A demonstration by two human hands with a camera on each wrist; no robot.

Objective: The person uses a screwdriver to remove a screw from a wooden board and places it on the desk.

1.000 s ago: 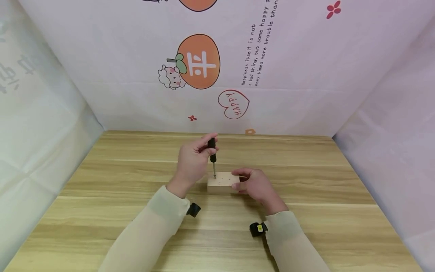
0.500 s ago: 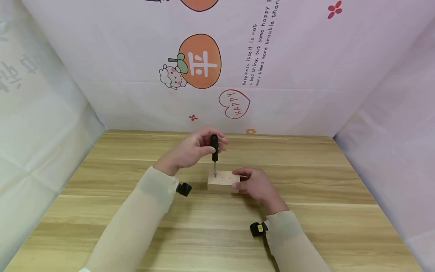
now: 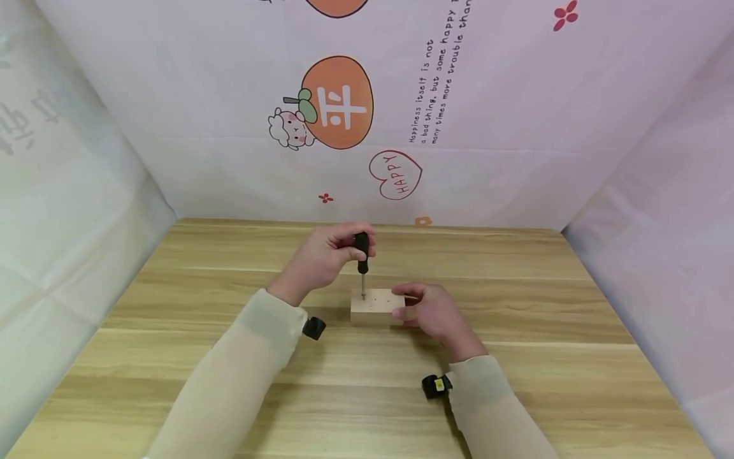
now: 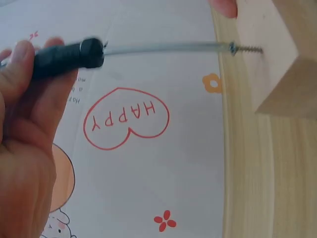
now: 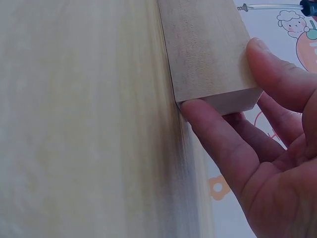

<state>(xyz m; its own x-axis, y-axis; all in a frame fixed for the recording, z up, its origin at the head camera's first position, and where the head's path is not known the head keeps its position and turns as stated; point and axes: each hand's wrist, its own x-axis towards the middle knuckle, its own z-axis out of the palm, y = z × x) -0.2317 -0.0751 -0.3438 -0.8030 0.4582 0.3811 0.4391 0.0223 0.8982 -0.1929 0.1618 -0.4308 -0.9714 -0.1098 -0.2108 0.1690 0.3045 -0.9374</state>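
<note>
My left hand (image 3: 324,257) grips the black handle of a screwdriver (image 3: 362,250), which stands upright over a pale wooden block (image 3: 375,307). In the left wrist view the screwdriver's tip meets the head of a screw (image 4: 246,48); much of the threaded shank shows outside the wood. Several small holes dot the block's top face. At the block's right end, my right hand (image 3: 431,310) holds it between thumb and fingers. The right wrist view shows the thumb along one edge and a fingertip low against the end face.
The block sits on a wood-grain table (image 3: 367,395). Behind it rises a white printed cloth (image 3: 487,127), with more cloth on both sides. A small black camera (image 3: 314,327) is on the left wrist, another black camera (image 3: 432,386) on the right.
My left hand has shifted around the screwdriver handle, its fingers loosening and rising half a second ago and now closed round it again. The right hand and block have stayed put.
</note>
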